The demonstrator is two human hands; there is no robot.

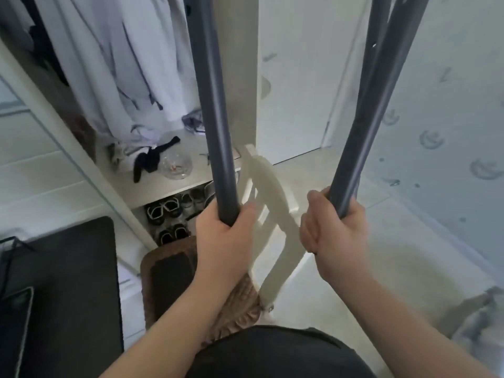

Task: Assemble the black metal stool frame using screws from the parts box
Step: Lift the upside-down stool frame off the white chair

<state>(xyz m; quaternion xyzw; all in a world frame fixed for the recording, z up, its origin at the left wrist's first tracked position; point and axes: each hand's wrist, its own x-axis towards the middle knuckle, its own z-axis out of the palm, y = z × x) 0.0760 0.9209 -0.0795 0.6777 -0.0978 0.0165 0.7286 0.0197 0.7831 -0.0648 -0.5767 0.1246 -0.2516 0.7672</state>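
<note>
Dark clothing [272,353] is seen at the bottom edge, both bare forearms reaching up from it. The left hand [226,236] is wrapped round the lower end of the left leg [215,118] of the stool frame [349,165], fingers curled tight on the tube. The right hand [332,227] is clenched round the lower end of the right leg [365,110], thumb side up. The frame is held up in the air in front of the person. The long axes of both legs run near upright, free ends pointing down into the fists, and both are cut off by the top edge. The legs are spread wider toward the top: the left one leans left, the right one leans right. A second tube [409,17] is seen beside the right leg near the top, and a small hole [374,45] is seen there. Below the hands a brown cushion [169,268] and a cream folding chair [272,203] are seen, with a black mat [68,282] at left. Further back, shoes [163,211] are stowed under a shelf [152,192] bearing a glass bowl [177,166] and dark socks [152,159]. Pale clothes [122,64] are hung above, with a white door [300,77] behind the legs.
</note>
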